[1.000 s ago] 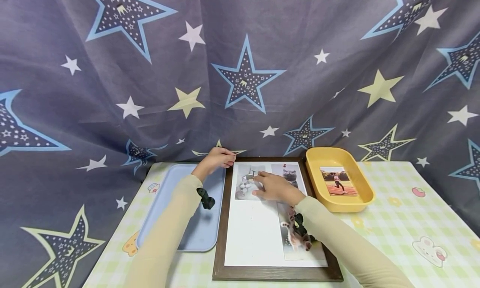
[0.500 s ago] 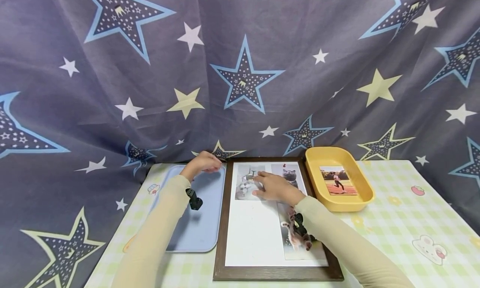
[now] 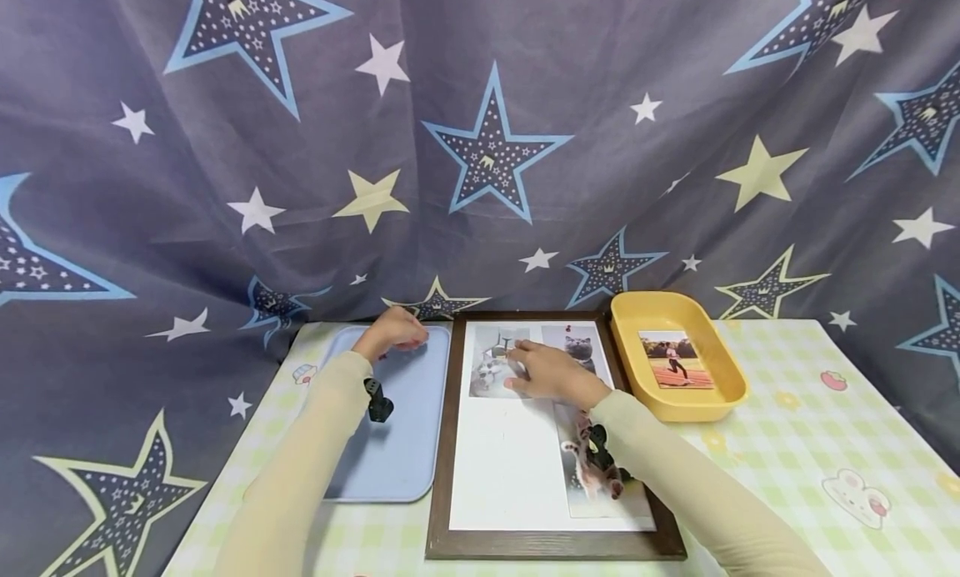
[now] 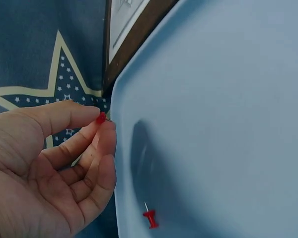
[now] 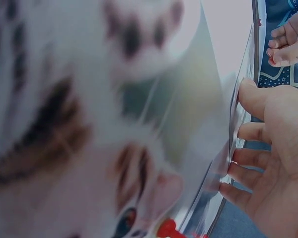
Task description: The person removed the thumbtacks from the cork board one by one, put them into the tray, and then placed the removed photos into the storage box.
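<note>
My left hand [image 3: 392, 333] is over the far end of the blue tray [image 3: 401, 456]. Between thumb and index finger it pinches a red push pin [image 4: 102, 118], while a second red push pin [image 4: 150, 218] lies on the tray below. My right hand [image 3: 557, 377], its fingers spread, presses on the framed white board [image 3: 498, 469]. Under its fingertips lies the right edge of a grey-and-white cat photo [image 3: 491, 378] at the board's upper left. Another cat photo [image 3: 581, 349] is at the upper right, with a red pin near its top. A kitten photo [image 3: 591, 481], partly hidden by my wrist, lies below it.
Right of the board stands a yellow basket [image 3: 731, 387] holding a photo of a runner [image 3: 677, 362]. A green checked cloth [image 3: 795, 460] covers the table. Behind everything hangs a dark curtain [image 3: 645, 168] with stars.
My left hand has moved left, away from the board's upper left corner, and is now over the tray. My right hand has stayed in place on the photo.
</note>
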### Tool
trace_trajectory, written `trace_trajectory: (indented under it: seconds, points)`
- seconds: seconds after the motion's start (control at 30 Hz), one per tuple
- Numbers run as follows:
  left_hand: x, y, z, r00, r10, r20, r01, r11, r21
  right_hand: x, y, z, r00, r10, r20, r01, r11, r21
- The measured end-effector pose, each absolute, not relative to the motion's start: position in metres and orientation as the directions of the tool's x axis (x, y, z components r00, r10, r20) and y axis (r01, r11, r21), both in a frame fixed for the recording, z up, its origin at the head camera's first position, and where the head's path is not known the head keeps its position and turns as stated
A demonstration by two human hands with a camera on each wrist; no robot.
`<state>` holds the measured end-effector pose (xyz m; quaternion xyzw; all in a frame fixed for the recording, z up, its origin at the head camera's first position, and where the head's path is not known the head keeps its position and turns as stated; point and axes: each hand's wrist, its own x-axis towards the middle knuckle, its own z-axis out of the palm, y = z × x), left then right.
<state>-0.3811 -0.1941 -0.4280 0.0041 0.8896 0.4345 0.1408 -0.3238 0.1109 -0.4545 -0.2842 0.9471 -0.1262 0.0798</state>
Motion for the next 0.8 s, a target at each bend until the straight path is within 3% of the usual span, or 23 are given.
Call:
trace_trajectory:
  seconds: [0.43, 0.8]
  points:
    - [-0.385, -0.21, -0.431, -0.962, 0.084, -0.259, -0.106, 0.76, 0.641, -0.324, 0.11, -0.454, -0.825, -0.559, -0.083, -0.519, 0.808, -0.28]
    - [-0.385, -0.213, -0.439, -0.975, 0.159, -0.158, 0.044, 0.826, 0.562, -0.327, 0.112, -0.457, -0.828, -0.555, -0.083, -0.518, 0.813, -0.264]
